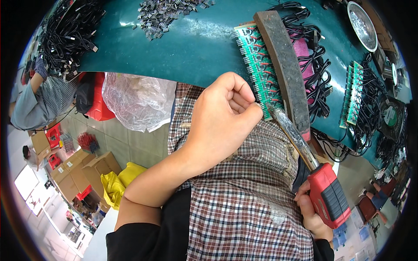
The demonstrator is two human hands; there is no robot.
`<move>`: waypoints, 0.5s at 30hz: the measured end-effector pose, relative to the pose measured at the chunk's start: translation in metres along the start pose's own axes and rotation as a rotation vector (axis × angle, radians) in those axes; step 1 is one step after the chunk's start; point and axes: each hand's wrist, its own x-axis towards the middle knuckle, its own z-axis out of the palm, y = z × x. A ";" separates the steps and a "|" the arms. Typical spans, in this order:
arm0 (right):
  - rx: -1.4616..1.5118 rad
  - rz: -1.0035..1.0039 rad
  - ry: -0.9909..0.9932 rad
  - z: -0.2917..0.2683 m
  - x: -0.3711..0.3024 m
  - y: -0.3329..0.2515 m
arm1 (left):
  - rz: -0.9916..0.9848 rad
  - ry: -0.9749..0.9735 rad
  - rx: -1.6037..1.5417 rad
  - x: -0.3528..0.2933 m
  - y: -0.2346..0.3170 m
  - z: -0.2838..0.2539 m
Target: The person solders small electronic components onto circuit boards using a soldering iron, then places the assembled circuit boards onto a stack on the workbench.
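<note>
My right hand (314, 217) is wrapped round the red and black handle of a soldering iron (296, 137). The iron's tip rests at the near end of a green circuit board strip (257, 65), which carries a row of small parts and short red wires. Thumb and forefinger of my left hand (222, 117) are pinched together beside that same end; what they hold is too small to make out. A long dark bar (283, 69) lies along the strip's right side, over the black cables that come off it.
Small metal connectors (165, 15) lie heaped at the far edge of the green table (183, 52). Bundled black cables (72, 32) sit far left, near another person's arm (37, 80). At right are more green boards (353, 93) and a round metal dish (362, 26).
</note>
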 end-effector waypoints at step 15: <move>0.128 0.038 0.009 0.003 0.008 -0.008 | 0.009 0.002 0.018 -0.001 0.001 0.000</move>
